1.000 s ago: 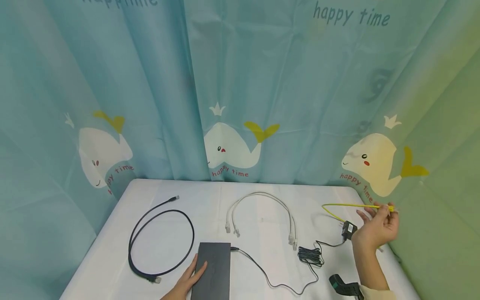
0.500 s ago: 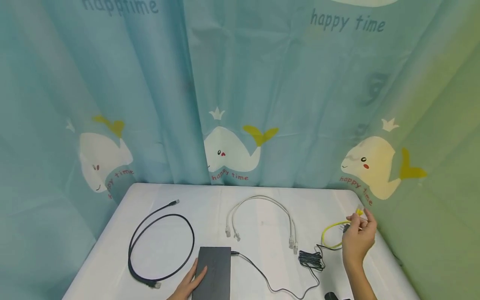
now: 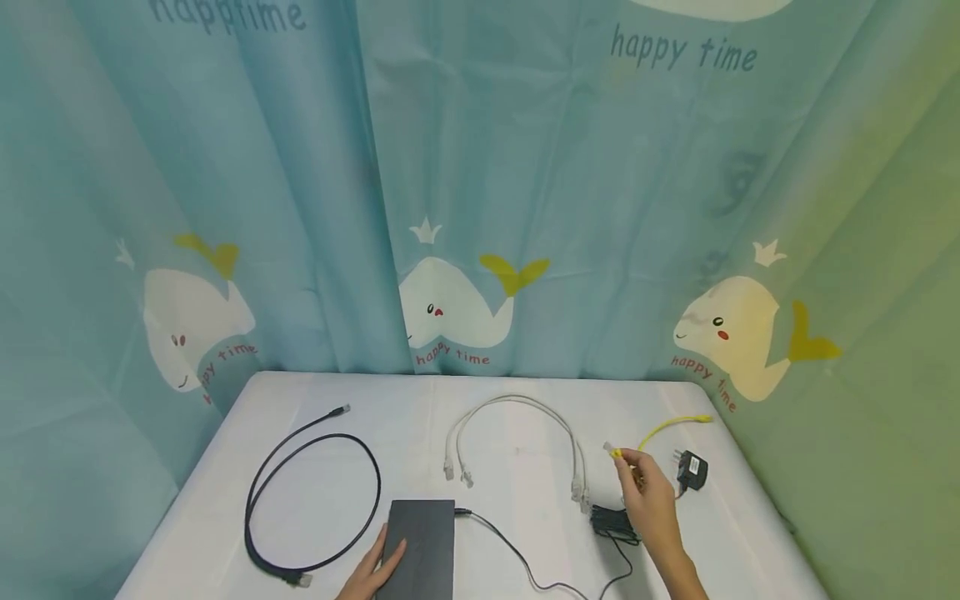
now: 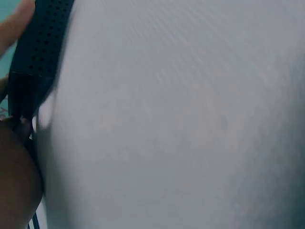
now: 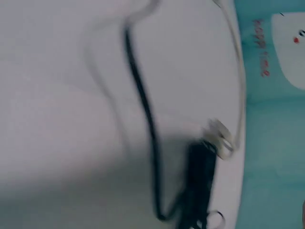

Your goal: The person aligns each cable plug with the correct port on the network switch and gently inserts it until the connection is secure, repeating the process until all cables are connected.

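Note:
My left hand [image 3: 372, 575] holds the left side of a flat dark grey box [image 3: 420, 546], its thumb over the top. In the left wrist view the vent holes of this box [image 4: 45, 40] show. A black power cord [image 3: 491, 525] is plugged into the box's right side. My right hand [image 3: 651, 504] pinches a yellow network cable [image 3: 667, 427] near one clear plug, above the table. The cable's other end lies toward the back right. Below the right hand lies the bundled part of the power cord [image 3: 609, 523]; the right wrist view shows this bundle [image 5: 198, 181], blurred.
A black network cable [image 3: 378, 483] lies looped at the left. Grey network cables [image 3: 517, 397] arch across the back middle of the white table [image 3: 315, 500]. A black power adapter [image 3: 692, 472] lies at the right. A patterned curtain [image 3: 315, 167] hangs behind.
My right hand has moved left from the right edge, carrying the yellow cable's plug end toward the middle, and uncovered the adapter. My left hand stays at the box.

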The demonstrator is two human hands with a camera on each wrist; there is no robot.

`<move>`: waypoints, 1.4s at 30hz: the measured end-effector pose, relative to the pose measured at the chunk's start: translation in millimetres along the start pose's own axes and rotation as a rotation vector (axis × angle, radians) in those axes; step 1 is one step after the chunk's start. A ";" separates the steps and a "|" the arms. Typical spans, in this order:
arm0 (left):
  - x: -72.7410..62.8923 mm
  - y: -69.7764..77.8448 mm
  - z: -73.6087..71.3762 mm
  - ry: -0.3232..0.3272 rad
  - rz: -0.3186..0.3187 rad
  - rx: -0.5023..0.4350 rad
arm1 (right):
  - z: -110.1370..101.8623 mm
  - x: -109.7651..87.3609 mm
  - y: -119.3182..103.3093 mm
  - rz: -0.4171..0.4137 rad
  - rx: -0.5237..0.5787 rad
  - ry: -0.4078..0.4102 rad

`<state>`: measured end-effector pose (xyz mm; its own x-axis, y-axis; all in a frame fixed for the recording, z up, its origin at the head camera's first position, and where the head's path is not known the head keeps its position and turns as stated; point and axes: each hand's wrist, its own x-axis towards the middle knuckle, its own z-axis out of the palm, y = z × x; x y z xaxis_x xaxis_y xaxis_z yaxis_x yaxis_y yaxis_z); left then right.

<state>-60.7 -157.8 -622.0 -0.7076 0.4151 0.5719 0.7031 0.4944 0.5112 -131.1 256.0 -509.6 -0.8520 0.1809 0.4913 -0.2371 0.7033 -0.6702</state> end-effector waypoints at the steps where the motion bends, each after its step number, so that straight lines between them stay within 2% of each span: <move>1: -0.6 0.4 0.2 -0.002 -0.010 0.001 | 4.1 -3.7 -1.2 -0.001 0.019 -0.028; 4: -1.5 2.1 -0.7 -0.034 -0.069 -0.032 | 16.4 -13.9 -4.7 0.060 0.106 -0.114; 8: -1.7 3.1 -3.1 -0.089 -0.147 -0.128 | 30.7 -25.7 -9.1 0.155 0.215 -0.223; 13: -1.5 3.5 -3.9 -0.119 -0.165 -0.149 | 44.0 -36.9 -11.2 0.154 0.215 -0.329; 16: -1.3 4.1 -3.2 -0.116 -0.151 -0.146 | 49.8 -42.8 -10.2 0.122 0.212 -0.402; 23: -2.3 4.0 -2.9 -0.116 -0.143 -0.150 | 61.3 -55.3 -9.4 -0.012 0.224 -0.517; 29: 0.0 6.3 -2.5 -0.094 -0.126 -0.130 | 66.5 -60.7 -12.4 -0.028 0.252 -0.655; 35: 2.6 6.4 3.2 -0.089 -0.094 -0.065 | 66.7 -63.1 -16.0 -0.104 0.232 -0.671; 40: -0.6 4.9 1.2 -0.088 -0.134 -0.052 | 75.0 -67.9 -22.2 -0.136 0.315 -0.720; 42: -0.6 5.7 -1.3 -0.092 -0.148 -0.080 | 78.4 -70.1 -24.1 -0.149 0.333 -0.725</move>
<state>-56.2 -156.2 -618.6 -0.8046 0.4125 0.4273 0.5916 0.4941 0.6370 -102.3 172.5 -571.5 -0.8640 -0.4694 0.1822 -0.4011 0.4227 -0.8127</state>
